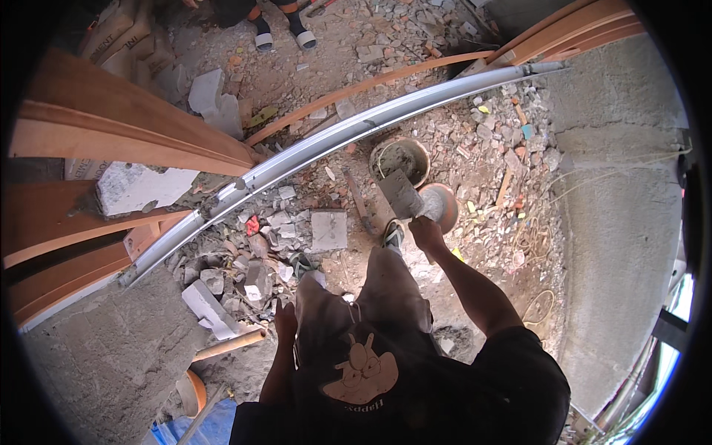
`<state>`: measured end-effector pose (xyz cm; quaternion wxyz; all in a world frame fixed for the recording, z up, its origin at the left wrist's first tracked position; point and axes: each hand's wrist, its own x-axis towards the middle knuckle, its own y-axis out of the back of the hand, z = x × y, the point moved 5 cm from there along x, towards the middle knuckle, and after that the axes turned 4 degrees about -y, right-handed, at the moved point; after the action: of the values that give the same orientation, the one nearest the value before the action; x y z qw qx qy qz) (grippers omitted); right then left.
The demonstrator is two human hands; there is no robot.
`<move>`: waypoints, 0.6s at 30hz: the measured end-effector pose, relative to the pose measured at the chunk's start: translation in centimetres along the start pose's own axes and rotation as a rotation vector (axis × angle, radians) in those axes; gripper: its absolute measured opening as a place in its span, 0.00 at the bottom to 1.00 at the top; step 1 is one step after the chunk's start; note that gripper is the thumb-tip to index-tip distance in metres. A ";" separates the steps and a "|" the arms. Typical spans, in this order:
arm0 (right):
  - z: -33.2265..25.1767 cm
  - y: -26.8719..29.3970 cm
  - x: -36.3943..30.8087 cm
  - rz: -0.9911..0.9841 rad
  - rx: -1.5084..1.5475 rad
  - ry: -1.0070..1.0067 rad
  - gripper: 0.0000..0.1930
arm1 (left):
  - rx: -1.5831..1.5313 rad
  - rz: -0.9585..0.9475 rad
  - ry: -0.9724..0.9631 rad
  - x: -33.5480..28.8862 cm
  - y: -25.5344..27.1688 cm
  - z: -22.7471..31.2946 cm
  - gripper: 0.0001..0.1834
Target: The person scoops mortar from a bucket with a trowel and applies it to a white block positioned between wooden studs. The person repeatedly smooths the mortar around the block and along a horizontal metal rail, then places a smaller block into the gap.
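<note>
My right hand (427, 231) grips the handle of a trowel (401, 193) whose flat blade carries a load of grey mortar. The blade is held over the ground between a round bucket of mortar (400, 159) and an orange bowl (442, 205). My left hand (285, 321) hangs beside my left thigh with nothing in it. My sandalled feet (393, 234) stand on rubble just below the trowel.
A long grey metal rail (334, 141) runs diagonally over the rubble, with wooden planks (119, 122) to the left. Grey concrete walls (623, 208) rise on the right and lower left. White blocks (328, 230) lie among the debris. Another person's sandalled feet (282, 35) stand at the top.
</note>
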<state>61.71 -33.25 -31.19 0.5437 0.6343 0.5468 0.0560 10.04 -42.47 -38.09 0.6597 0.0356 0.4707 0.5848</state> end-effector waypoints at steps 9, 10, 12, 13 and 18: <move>14.5 -2.8 24.8 -0.191 -0.308 -0.415 0.18 | 0.167 0.221 0.028 -1.9 -8.2 3.4 0.54; 16.7 -4.4 28.1 -0.159 -0.340 -0.420 0.17 | 0.240 0.190 0.038 -1.7 -9.3 4.6 0.56; 18.2 -7.5 32.5 -0.123 -0.380 -0.406 0.17 | 0.339 0.145 0.086 -2.2 -11.5 4.3 0.58; 17.0 -8.1 34.0 -0.111 -0.387 -0.387 0.16 | 0.314 0.158 0.123 -3.1 -12.8 3.6 0.57; 18.5 -14.0 38.7 -0.141 -0.387 -0.338 0.15 | 0.261 0.142 0.275 -5.6 -16.0 0.5 0.53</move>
<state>80.51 -18.38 -69.38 0.7411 0.4790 0.4702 0.0149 22.89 -51.73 -44.08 0.5361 0.0740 0.6243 0.5633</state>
